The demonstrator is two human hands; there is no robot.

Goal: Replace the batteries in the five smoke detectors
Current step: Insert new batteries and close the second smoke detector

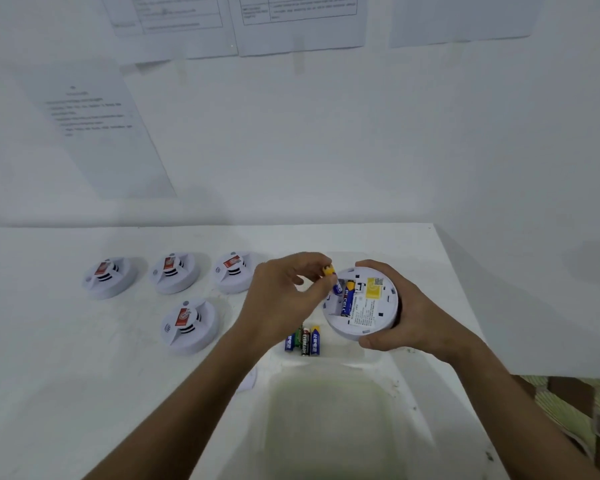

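Battery held at open detector
A battery (329, 271) is pinched by the left hand (284, 299); the upturned detector (362, 303) is gripped by the right hand (400, 313) near the table (413, 244) edge, spare batteries (303, 339) lying beneath.

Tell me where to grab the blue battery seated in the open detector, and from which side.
Judging by its pose, take the seated blue battery at its near, lower end, coming from above on the left. The slot beside it looks empty there, leaving finger room, while the left hand with a second battery crowds the far end. The right hand wraps the detector rim, blocking the right.

Upturned detector (362, 303), compartment open, one battery (347, 298) seated.
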